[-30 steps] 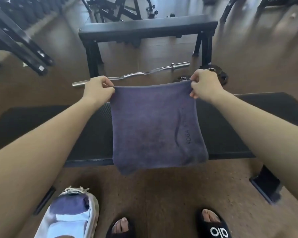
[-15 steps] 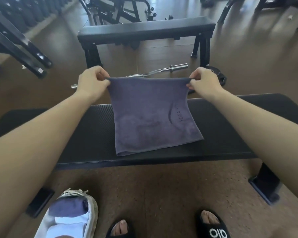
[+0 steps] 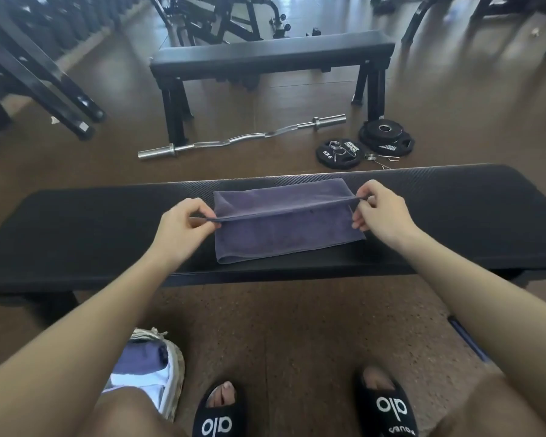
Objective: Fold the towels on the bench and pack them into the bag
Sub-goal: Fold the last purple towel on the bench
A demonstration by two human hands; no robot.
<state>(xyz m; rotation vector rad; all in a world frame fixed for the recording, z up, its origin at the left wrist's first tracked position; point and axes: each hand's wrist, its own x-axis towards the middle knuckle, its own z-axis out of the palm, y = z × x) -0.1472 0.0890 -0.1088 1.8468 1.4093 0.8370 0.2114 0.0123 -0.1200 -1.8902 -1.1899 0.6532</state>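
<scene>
A purple towel lies on the black bench in front of me, partly folded. Its upper layer is lifted as a taut edge over the lower part. My left hand pinches the left corner of that edge. My right hand pinches the right corner. On the floor at lower left stands the woven bag, holding a folded purple towel and a white towel, partly hidden by my left arm and knee.
A curl bar and black weight plates lie on the floor beyond the bench. A second black bench stands farther back, with racks at far left. My feet in black slides rest on the floor below.
Both hands have come down and toward me with the towel's top edge. The towel, hanging in the air before, now lies on the bench with its top half folded over.
</scene>
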